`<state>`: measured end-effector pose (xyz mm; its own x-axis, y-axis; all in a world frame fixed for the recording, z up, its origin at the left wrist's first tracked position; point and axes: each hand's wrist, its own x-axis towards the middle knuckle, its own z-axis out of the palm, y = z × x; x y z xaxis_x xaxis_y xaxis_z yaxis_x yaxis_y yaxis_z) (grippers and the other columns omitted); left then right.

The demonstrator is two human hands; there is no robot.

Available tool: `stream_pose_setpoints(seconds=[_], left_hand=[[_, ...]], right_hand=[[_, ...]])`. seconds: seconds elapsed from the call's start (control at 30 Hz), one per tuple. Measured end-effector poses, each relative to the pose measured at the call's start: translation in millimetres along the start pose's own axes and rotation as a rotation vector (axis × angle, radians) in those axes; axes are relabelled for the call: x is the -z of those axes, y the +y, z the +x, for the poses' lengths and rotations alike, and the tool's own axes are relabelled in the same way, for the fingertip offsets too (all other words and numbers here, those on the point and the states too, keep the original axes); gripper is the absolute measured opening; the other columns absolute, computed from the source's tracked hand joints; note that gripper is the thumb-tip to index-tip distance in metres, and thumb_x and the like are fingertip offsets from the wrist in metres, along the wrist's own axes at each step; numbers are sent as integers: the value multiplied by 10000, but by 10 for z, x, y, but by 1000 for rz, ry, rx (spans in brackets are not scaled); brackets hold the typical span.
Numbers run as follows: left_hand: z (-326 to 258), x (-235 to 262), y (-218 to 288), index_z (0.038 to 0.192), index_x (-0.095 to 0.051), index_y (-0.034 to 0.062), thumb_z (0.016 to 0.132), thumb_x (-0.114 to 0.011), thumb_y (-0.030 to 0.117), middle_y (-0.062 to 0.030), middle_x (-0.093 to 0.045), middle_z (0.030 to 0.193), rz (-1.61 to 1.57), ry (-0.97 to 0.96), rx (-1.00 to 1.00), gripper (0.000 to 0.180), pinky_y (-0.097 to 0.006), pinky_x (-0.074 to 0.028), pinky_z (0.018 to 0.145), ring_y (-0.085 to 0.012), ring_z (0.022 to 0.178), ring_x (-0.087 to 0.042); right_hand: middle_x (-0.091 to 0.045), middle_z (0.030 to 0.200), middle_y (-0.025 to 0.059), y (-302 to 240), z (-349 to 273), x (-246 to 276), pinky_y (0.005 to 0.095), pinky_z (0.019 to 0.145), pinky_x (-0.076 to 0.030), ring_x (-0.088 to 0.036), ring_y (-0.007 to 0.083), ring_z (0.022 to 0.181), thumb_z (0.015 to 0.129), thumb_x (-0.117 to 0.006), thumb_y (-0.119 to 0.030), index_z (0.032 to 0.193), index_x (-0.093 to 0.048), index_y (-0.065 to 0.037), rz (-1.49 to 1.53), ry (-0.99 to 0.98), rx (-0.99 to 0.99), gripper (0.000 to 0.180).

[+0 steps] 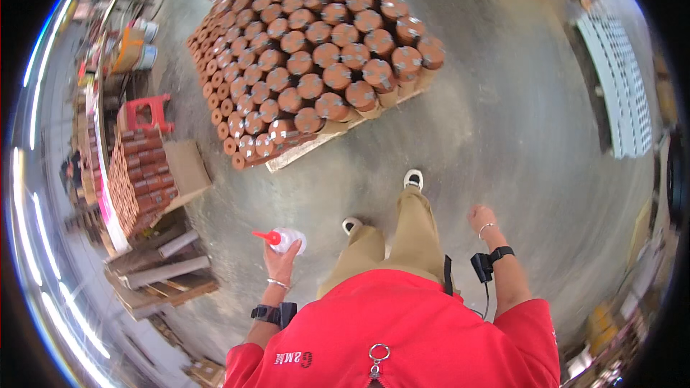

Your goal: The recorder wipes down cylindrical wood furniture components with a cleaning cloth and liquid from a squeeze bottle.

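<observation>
My left hand (280, 267) is wrapped round a translucent white squeeze bottle (293, 239). The bottle has a red pointed nozzle, which sticks out to the left. My right hand (481, 219) hangs out at my right side over the floor, its fingers loosely curled, and nothing shows in it. Both wrists wear bracelets and black strapped devices. Ahead of me stands a big stack of reddish-brown cylindrical rolls (310, 86), some with shiny patches on their ends; neither hand touches it.
The stack sits on a pallet with a pale edge (316, 145). On the left are more brown rolls (147, 172), a red plastic stool (149, 113), a cardboard sheet (187, 169) and a wooden pallet with grey tubes (165, 271). A perforated pale panel (619, 86) lies at the right.
</observation>
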<state>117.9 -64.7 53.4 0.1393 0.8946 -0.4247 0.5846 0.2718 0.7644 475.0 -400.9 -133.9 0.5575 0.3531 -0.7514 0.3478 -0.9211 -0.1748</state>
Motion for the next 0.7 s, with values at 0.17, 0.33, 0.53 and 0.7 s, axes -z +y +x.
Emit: stream_pose_setpoints(seconds=[0.17, 0.33, 0.53, 0.7], left_hand=[[-448, 796, -733, 1135, -506, 8, 649, -807, 124, -72, -583, 1021, -52, 198, 61, 583, -314, -483, 818, -173, 925, -577], [-917, 1612, -1633, 1130, -507, 18, 639, -805, 97, -58, -577, 1016, -217, 324, 108, 580, -323, -481, 813, -179, 903, -572], [-1417, 2551, -2434, 1219, -465, 11, 653, -800, 94, -73, -554, 1087, -321, 510, 119, 663, -338, -460, 860, -193, 970, -554], [-1539, 3105, -2784, 1275, -423, -1, 676, -800, 149, -97, -535, 1138, -264, 594, 232, 724, -350, -442, 887, -207, 1020, -534]], right_hand=[[-620, 1078, 187, -764, -189, 206, 414, 894, -469, -584, 339, 1023, 831, -554, -229, 1052, -607, -26, -229, -112, 155, 304], [-639, 1015, 190, -1590, -644, 0, 408, 876, -477, -598, 358, 978, 815, -557, -264, 1022, -621, -26, -303, -28, 329, 322], [-622, 1041, 222, -2523, -1094, -835, 417, 858, -477, -597, 351, 999, 794, -519, -237, 994, -646, -2, -416, -155, 442, 333], [-642, 959, 195, -3445, -1277, -1233, 431, 818, -479, -606, 354, 929, 781, -569, -280, 969, -641, -34, -400, -99, 670, 318]])
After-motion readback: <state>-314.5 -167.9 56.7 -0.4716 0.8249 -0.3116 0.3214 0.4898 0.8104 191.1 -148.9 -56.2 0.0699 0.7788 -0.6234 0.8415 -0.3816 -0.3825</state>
